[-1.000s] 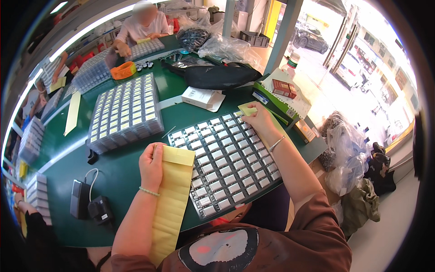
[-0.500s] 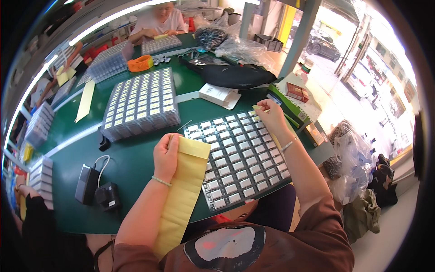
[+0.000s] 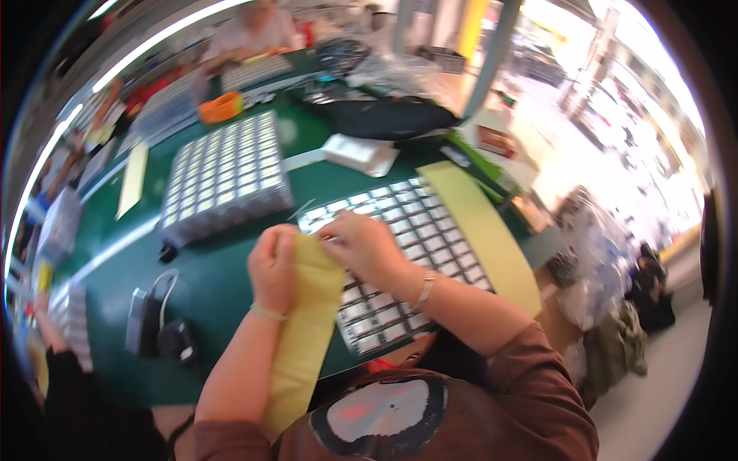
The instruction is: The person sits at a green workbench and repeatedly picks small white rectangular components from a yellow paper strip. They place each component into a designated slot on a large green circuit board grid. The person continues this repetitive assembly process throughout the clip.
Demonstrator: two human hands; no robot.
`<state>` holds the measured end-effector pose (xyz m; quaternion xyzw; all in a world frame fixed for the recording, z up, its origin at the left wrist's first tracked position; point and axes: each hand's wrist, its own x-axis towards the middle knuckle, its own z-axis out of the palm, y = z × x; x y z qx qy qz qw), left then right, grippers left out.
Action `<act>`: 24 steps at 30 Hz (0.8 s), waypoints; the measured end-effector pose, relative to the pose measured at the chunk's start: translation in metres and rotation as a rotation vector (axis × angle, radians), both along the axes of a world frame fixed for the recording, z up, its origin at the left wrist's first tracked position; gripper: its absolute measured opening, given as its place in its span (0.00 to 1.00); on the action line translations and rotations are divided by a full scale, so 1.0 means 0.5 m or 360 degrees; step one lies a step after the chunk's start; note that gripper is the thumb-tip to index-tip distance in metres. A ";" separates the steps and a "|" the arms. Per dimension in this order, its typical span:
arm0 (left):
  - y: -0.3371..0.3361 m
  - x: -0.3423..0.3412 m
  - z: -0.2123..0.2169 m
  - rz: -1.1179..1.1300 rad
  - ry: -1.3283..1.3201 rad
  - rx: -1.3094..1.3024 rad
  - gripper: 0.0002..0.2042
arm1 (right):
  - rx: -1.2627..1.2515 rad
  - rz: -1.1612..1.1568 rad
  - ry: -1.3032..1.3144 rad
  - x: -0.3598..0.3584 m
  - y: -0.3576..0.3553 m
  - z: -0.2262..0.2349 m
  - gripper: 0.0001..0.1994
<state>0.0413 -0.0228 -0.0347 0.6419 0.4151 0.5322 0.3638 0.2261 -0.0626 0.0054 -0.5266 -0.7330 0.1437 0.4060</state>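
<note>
My left hand [image 3: 273, 267] is closed around a long yellow paper strip [image 3: 311, 323], which hangs down past my forearm toward my lap. My right hand [image 3: 365, 247] pinches at the strip's upper right corner, close beside the left hand. Under my right hand and wrist lies a dark tray [image 3: 361, 349] with rows of small white rectangular pieces [image 3: 388, 317]. A second yellow strip [image 3: 480, 230] lies along the tray's right side, bending down toward the table edge. Fingertips of the right hand are slightly blurred.
Beyond my left hand stands a stack of clear trays [image 3: 227, 173] with similar pieces. A black adapter [image 3: 178, 340] with a white cable sits on the left. A white box [image 3: 357, 154] and a black bag [image 3: 392, 117] lie farther back. Another person [image 3: 250, 38] works at the far end.
My right hand has moved left from the tray's far right corner to the strip in my left hand. The strip at the tray's right side is now uncovered. The whole view has shifted slightly.
</note>
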 end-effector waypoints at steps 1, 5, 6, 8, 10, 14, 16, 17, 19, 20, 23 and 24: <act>-0.005 0.005 0.009 0.0002 -0.0016 -0.0008 0.11 | 0.0061 0.0016 -0.0012 -0.007 0.004 -0.010 0.07; -0.001 -0.033 -0.005 -0.0031 -0.0151 -0.0042 0.12 | 0.0344 0.0050 -0.0045 -0.050 0.018 -0.033 0.04; 0.008 -0.041 -0.017 -0.0023 -0.0123 -0.0011 0.11 | 0.0355 0.0034 0.0013 -0.055 0.018 -0.033 0.04; 0.011 -0.035 -0.019 -0.0052 -0.0190 -0.0094 0.12 | 0.0382 -0.0076 0.0084 -0.052 0.016 -0.037 0.05; 0.013 -0.027 -0.018 -0.0046 -0.0165 -0.0087 0.12 | 0.0362 -0.0110 0.0083 -0.047 0.015 -0.042 0.05; 0.005 -0.023 -0.010 -0.0060 -0.0155 -0.0121 0.12 | 0.0285 -0.0070 0.0014 -0.045 0.015 -0.050 0.05; 0.011 -0.025 -0.014 -0.0045 -0.0148 -0.0115 0.12 | 0.0314 -0.0085 0.0003 -0.046 0.014 -0.049 0.05; 0.013 -0.025 -0.015 -0.0039 -0.0145 -0.0112 0.12 | 0.0317 -0.0080 0.0007 -0.046 0.015 -0.052 0.04; 0.009 -0.022 -0.011 -0.0045 -0.0158 -0.0144 0.12 | 0.0320 -0.0068 0.0014 -0.046 0.017 -0.053 0.03; 0.008 -0.022 -0.010 -0.0048 -0.0164 -0.0162 0.12 | 0.0381 -0.0060 -0.0042 -0.044 0.017 -0.052 0.02; 0.020 -0.027 -0.025 -0.0085 -0.0175 -0.0118 0.11 | 0.0610 0.0025 -0.0169 -0.033 0.007 -0.034 0.03; 0.022 -0.028 -0.026 -0.0107 -0.0188 -0.0113 0.11 | 0.0719 0.0091 -0.0182 -0.032 0.003 -0.025 0.03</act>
